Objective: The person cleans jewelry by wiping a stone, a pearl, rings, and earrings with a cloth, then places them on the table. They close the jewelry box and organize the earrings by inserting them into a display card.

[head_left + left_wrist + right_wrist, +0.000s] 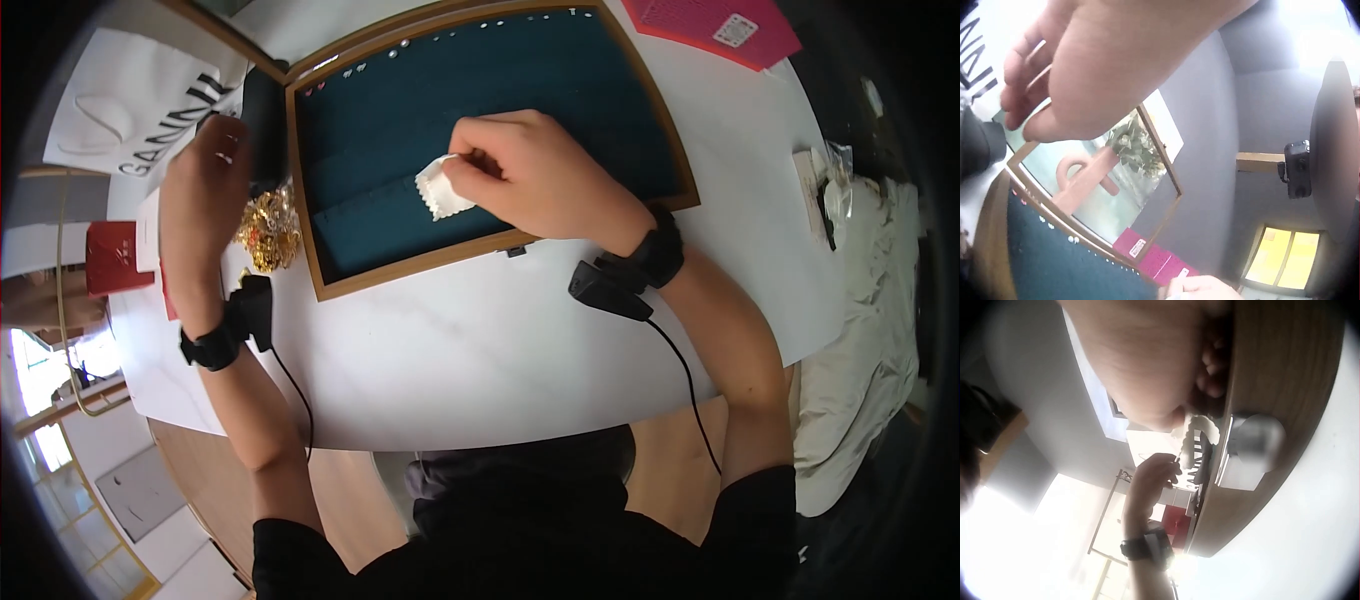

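Note:
In the head view, the right hand (540, 180) pinches a small white piece with a scalloped edge (440, 188), holding it over the dark teal lining of a wood-framed case (480, 246). The right wrist view shows the same white piece (1200, 434) beside the fingers. Raised left of the case is the left hand (207, 185), near a black object and a white bag. Its fingers bend loosely in the left wrist view, where nothing shows in the hand (1079, 81). Small earrings (393, 55) line the case's far edge.
A gold-coloured bundle (268, 232) lies left of the case. Further left are a red box (112, 257) and the lettered white bag (150, 85). A pink packet (690, 25) lies at the back right, and a small card with plastic (815, 195) near the right edge. The glass lid stands raised.

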### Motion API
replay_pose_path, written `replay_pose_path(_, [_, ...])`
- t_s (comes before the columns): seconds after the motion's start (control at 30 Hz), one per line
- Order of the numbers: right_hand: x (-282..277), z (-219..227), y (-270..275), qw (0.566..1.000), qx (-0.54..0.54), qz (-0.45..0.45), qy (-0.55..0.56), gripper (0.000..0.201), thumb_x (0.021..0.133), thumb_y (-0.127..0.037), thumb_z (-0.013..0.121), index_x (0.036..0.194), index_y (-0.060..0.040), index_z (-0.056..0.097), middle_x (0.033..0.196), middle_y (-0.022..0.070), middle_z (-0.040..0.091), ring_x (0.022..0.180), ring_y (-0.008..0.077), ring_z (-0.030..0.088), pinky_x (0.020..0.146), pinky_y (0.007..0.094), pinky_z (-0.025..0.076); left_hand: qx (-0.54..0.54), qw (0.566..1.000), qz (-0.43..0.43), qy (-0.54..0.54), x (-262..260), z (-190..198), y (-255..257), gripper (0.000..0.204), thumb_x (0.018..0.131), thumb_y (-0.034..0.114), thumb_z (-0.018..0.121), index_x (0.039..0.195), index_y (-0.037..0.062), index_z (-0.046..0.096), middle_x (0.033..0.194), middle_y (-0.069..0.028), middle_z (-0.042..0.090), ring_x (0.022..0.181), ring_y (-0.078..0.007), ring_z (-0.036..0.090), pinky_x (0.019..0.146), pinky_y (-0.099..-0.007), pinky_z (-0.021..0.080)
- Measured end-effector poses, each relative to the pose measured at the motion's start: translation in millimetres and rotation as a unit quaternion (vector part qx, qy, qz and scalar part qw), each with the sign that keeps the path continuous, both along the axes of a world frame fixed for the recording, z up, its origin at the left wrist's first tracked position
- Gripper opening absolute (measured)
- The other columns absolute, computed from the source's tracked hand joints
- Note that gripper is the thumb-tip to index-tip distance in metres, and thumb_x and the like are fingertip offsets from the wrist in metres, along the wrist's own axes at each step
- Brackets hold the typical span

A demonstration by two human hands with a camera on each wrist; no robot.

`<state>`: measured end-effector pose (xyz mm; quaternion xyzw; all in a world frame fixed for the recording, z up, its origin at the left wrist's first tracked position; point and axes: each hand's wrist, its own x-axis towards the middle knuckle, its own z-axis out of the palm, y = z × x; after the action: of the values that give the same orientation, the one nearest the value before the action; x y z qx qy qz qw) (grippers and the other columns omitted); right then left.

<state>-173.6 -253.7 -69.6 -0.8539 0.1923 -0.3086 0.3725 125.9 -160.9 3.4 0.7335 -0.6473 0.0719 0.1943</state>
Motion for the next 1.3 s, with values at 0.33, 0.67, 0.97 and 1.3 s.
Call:
replay_pose_path(0.33, [-2, -1, 3, 1.000, -0.004, -0.026, 0.016, 0.017, 0.090, -0.014, 0.064, 0.079, -0.0008, 0.061, 0.072, 0.0121, 0.066, 0.065, 0.0297, 0.063, 0.062, 0.0387, 0.049, -0.008, 0.992, -0.055, -0.112, -14, -32, -67, 0.015, 0.092, 0.017, 0.064, 0.099, 0.0080, 0.075, 0.097, -0.0119, 0.071, 0.087, -0.0349, 0.069, 0.075, -0.0426, 0.055])
replay_pose_path(0.67, [-5, 1, 3, 0.999, 0.004, -0.029, 0.027, 0.026, 0.090, -0.020, 0.061, 0.071, -0.0013, 0.060, 0.070, 0.0145, 0.065, 0.063, 0.0343, 0.063, 0.063, 0.0431, 0.050, 0.119, 0.956, -0.068, -0.258, -5, -25, -97, 0.013, 0.090, 0.011, 0.059, 0.082, 0.0049, 0.066, 0.087, -0.0158, 0.070, 0.081, -0.0403, 0.069, 0.070, -0.0498, 0.056])
replay_pose_path(0.97, [-5, 3, 2, 0.998, 0.000, -0.018, 0.057, 0.025, 0.090, -0.021, 0.059, 0.076, -0.0010, 0.065, 0.076, 0.0170, 0.069, 0.070, 0.0367, 0.067, 0.068, 0.0456, 0.053, 0.087, 0.954, -0.135, -0.254, 2, -27, -94, 0.008, 0.088, 0.011, 0.062, 0.084, 0.0048, 0.065, 0.087, -0.0161, 0.070, 0.072, -0.0409, 0.068, 0.066, -0.0493, 0.057])
replay_pose_path(1.3, [-3, 0, 1, 0.998, 0.008, -0.027, 0.061, 0.021, 0.092, -0.020, 0.060, 0.085, -0.0005, 0.065, 0.082, 0.0173, 0.071, 0.075, 0.0382, 0.068, 0.070, 0.0461, 0.054, 0.047, 0.995, -0.060, 0.061, -42, -8, -48, 0.009, 0.091, 0.009, 0.070, 0.098, 0.0021, 0.070, 0.091, -0.0100, 0.074, 0.079, -0.0187, 0.071, 0.072, -0.0300, 0.054])
